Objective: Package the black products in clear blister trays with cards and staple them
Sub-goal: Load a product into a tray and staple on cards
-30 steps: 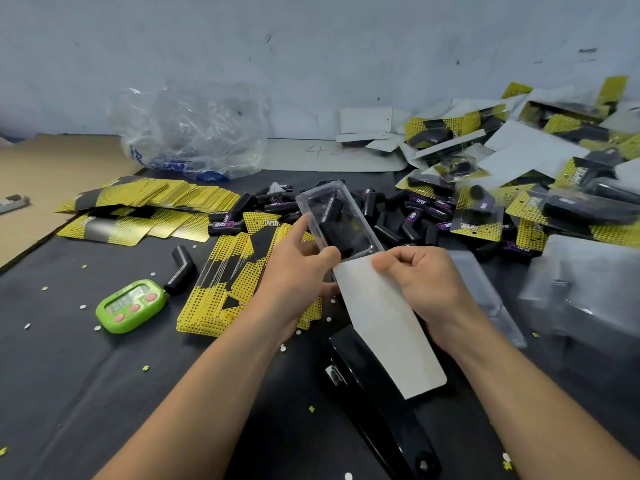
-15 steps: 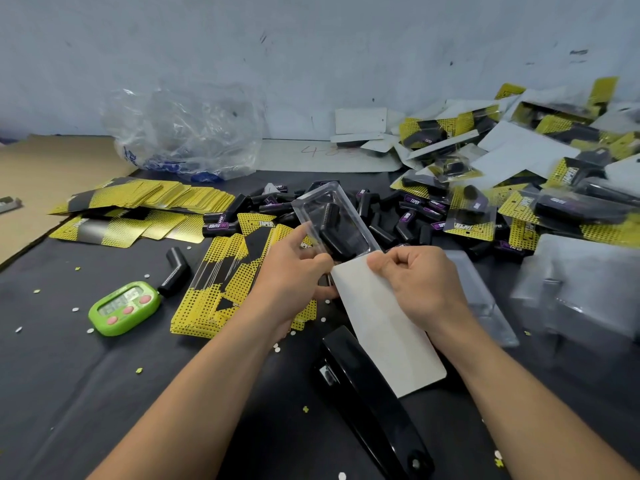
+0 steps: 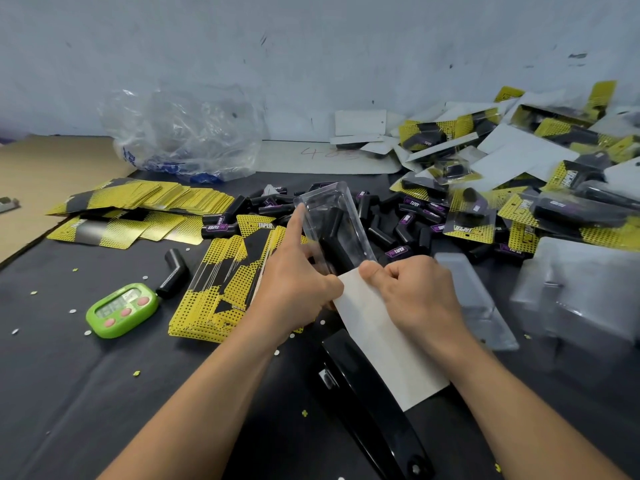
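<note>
A clear blister tray [image 3: 341, 216] with a black product [image 3: 334, 244] inside stands tilted at the centre. My left hand [image 3: 298, 289] grips the tray's lower left edge, its index finger stretched up along the side. My right hand [image 3: 415, 296] pinches the top of a card [image 3: 384, 337], white side up, which enters the tray's lower end. A black stapler [image 3: 374, 410] lies under the card. Loose black products [image 3: 398, 230] are heaped behind the tray. Yellow-and-black cards [image 3: 221, 289] lie stacked to the left.
A green timer [image 3: 121, 310] sits at the left beside a single black product [image 3: 175, 271]. More cards [image 3: 145, 206] fan out behind it. Finished packs [image 3: 554, 195] pile up at the right, empty clear trays [image 3: 581, 292] in front of them. A crumpled plastic bag [image 3: 183, 136] rests at the back.
The card has slid a little further into the tray. My left index finger has straightened up along the tray's side. Both hands stay in nearly the same place.
</note>
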